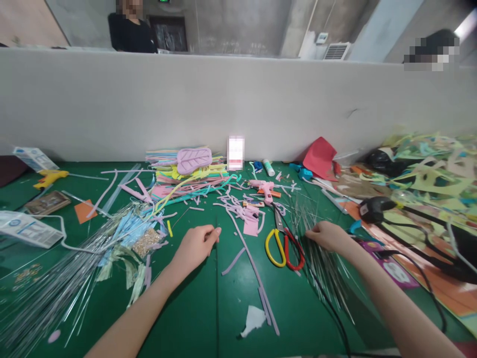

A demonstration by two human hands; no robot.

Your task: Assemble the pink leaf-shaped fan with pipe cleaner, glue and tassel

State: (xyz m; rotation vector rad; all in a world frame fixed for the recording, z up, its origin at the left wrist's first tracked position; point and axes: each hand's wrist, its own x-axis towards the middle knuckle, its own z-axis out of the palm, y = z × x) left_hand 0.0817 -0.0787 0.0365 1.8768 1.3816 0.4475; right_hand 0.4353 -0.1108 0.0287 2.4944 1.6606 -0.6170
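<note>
A clear packet (140, 245) of small tan pieces (151, 237) lay on the green desk (186, 313), at nine o'clock from the left hand (197, 244), whose grip pinched a thin dark stem (217, 298) running toward six o'clock. At three o'clock, the right hand (328, 236) touched a wire bundle (333, 278); I couldn't tell whether its grip had closed on any.
</note>
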